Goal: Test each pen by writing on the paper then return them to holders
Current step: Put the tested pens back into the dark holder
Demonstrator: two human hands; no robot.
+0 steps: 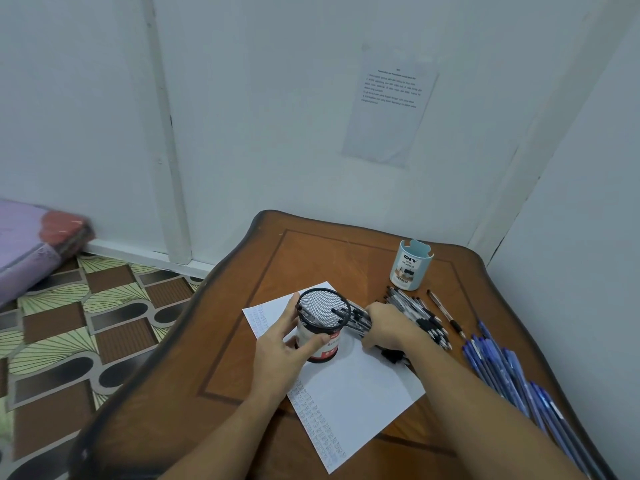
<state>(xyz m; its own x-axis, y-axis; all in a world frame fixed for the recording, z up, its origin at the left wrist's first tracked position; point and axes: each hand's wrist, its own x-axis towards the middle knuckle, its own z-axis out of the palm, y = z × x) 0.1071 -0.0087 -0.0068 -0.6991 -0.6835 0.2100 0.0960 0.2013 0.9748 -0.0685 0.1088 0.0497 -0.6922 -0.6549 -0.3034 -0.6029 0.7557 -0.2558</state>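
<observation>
Centrally on the bench, the left hand wraps its grip round the black mesh holder, which rests on the paper. The right hand clutches a bundle of black pens in its grip, just beside the holder's mouth. Blue pens lie along the right edge, and a pale blue holder stands behind.

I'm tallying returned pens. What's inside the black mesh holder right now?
A few dark pen ends show just inside the rim of the mesh holder. Its depths are dim, and the left hand wraps the outside, so an exact count cannot be told.
</observation>
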